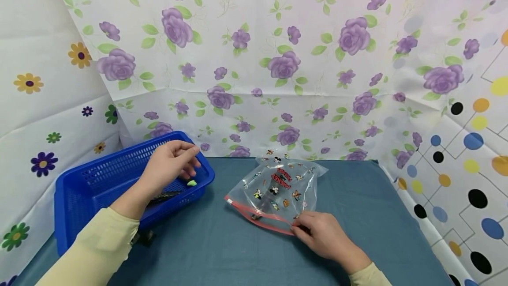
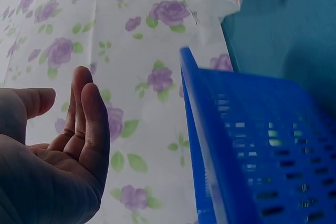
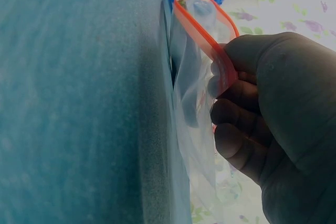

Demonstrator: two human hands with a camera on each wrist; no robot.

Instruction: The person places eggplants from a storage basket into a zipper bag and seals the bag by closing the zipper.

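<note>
The left hand (image 1: 168, 164) is held above the right end of a blue basket (image 1: 119, 162), its fingers loosely bent and its thumb parted from them. Just below those fingers a small green item (image 1: 192, 183) is seen in the basket, and a dark item (image 1: 163, 197) is partly hidden beside the wrist; what they are cannot be told. By the right hand (image 1: 323, 235) the near right corner of a clear printed bag (image 1: 283, 189) is pinched between thumb and fingers. The bag is spread ahead and to the left of that hand, on a blue-green cloth (image 1: 222, 255), its red-edged mouth parted.
</note>
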